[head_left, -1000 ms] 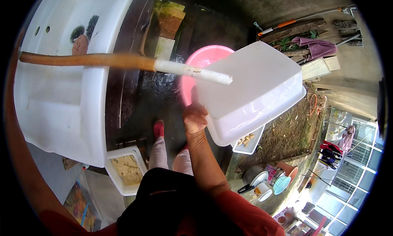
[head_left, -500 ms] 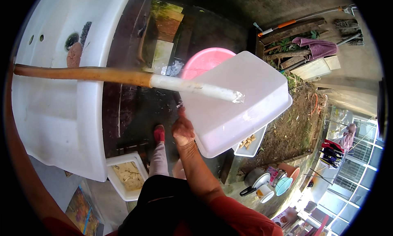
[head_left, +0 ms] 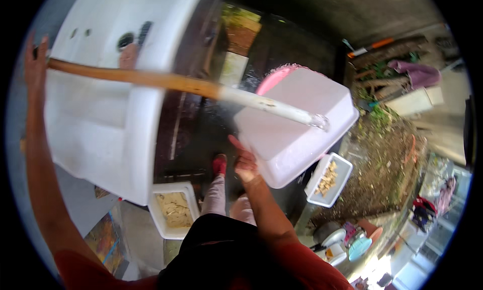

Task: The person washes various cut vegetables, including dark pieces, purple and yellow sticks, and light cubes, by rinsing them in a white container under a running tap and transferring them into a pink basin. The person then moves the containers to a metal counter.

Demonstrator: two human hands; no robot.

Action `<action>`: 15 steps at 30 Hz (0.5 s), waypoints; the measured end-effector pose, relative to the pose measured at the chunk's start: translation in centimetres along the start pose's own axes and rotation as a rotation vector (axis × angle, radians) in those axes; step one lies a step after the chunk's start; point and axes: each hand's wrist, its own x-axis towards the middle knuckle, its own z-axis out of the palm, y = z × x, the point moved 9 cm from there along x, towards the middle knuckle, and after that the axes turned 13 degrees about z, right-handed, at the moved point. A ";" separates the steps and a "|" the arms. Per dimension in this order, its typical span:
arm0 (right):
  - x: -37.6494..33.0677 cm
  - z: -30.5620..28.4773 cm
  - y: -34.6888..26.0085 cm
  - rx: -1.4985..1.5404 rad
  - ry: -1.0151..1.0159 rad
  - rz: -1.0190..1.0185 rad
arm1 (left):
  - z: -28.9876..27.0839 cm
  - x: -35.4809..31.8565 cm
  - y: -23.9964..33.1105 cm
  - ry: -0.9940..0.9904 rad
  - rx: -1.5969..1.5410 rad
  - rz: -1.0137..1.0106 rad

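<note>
A white plastic tub (head_left: 297, 106), tilted with its bottom toward me, is held up by my right hand (head_left: 245, 161) at its near left corner. One finger sticks out; the others curl at the tub's edge. Over it reaches a long pipe, wood-coloured (head_left: 176, 82) then white (head_left: 261, 105), with clear water at its tip. My left hand (head_left: 37, 63) is at the pipe's far left end, fingers around a dark part that looks like a tap handle; blur softens the detail. Behind the tub, a pink basin (head_left: 271, 81) is partly hidden, with splashes at its rim.
A white sink (head_left: 88, 106) stands at left. On the ground are a white bin (head_left: 191, 189) holding pale slices in liquid and a white tray (head_left: 347, 172) with pale pieces. Soil (head_left: 375, 164) and stacked wood (head_left: 375, 68) lie at right; pots (head_left: 332, 234) stand lower right.
My left hand has come into view at the pipe's left end. The scene has shifted rightward in the picture, and more of the tray with pieces shows beside the tub.
</note>
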 end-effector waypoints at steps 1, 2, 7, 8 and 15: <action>-0.7 -1.4 -0.7 -0.448 0.246 -0.011 | -1.2 -1.0 3.5 0.052 -0.093 -0.048; -0.5 -0.9 -1.1 -0.432 0.170 -0.014 | -2.7 -2.6 7.0 0.119 -0.179 -0.127; -0.6 2.6 -3.3 -0.180 -0.032 0.064 | -1.3 -14.6 13.9 -0.209 -0.607 -0.328; -1.0 2.6 -3.2 -0.149 -0.034 0.079 | -0.1 -16.3 16.3 -0.420 -0.663 -0.378; -5.6 -0.8 0.6 1.185 -0.369 0.248 | -2.0 -16.8 27.8 -0.639 -0.488 0.020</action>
